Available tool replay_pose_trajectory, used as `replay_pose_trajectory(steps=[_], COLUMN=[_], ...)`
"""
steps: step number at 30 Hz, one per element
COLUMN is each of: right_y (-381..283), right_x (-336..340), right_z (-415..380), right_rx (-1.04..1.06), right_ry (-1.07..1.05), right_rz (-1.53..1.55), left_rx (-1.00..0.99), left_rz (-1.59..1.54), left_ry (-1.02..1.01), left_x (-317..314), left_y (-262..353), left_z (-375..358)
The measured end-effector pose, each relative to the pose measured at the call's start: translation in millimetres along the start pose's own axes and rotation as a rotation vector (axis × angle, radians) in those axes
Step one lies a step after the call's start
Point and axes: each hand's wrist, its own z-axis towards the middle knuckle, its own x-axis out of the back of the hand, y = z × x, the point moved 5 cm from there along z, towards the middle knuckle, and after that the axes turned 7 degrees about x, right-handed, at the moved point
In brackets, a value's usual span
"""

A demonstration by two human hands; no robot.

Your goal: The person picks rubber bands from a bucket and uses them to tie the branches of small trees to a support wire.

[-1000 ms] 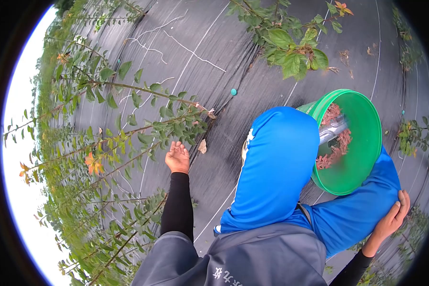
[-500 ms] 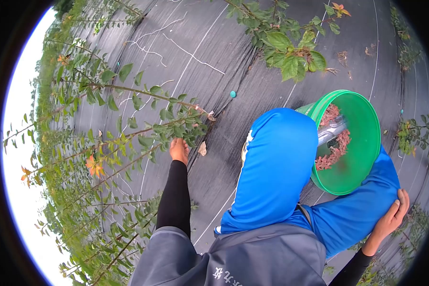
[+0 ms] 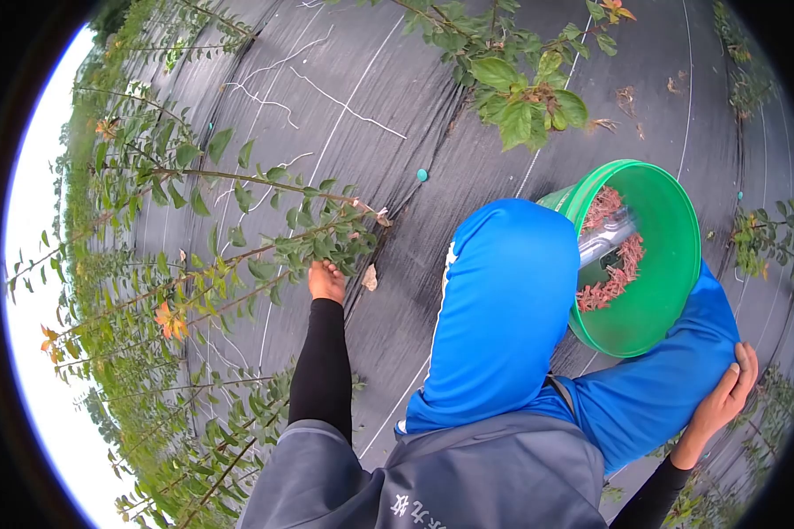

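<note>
My left hand (image 3: 326, 281) reaches in among the green leaves at the base of a leafy sapling (image 3: 313, 236). The leaves cover most of its fingers, so their grip cannot be made out. My right hand (image 3: 726, 395) rests on the blue trouser leg (image 3: 670, 381) at the right, fingers stretched out, holding nothing. A green bucket (image 3: 670, 264) stands tilted between my legs. Inside it lie pinkish-red shreds or twists (image 3: 625, 271) and a clear plastic, cylinder-like object (image 3: 607, 236), partly hidden by my knee.
Black ground cloth (image 3: 388, 291) with white lines spreads under everything. Another sapling (image 3: 525, 101) grows ahead, and more plants crowd the left side. A dry leaf (image 3: 370, 278) lies beside my left hand. A small teal disc (image 3: 423, 175) and pale dry roots or twigs (image 3: 348, 108) are farther out.
My left hand has gone slightly deeper into the leaves, hiding more of its fingers. The whole view has shifted a little. My right hand stays on the leg.
</note>
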Motion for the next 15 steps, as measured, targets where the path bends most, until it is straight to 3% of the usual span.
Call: replay_pose_trajectory(steps=[5,6,10,15], right_y=[-1,-1,1,0], right_x=[0,0,0,1], right_z=[0,0,-1,1], right_rx=[-0.008,-0.011,-0.024,-0.018], right_ry=[0.001,0.001,0.001,-0.031], right_rz=[0.004,0.002,0.008,-0.029], left_rx=[0.039,0.118,0.245,0.319], left_rz=[-0.300,-0.358,-0.419,-0.374], left_ry=[-0.032,-0.182,-0.386,-0.375], left_x=[11,12,2,-25], left_y=[-7,-14,-52,-89], left_z=[-18,-22,-50,-47])
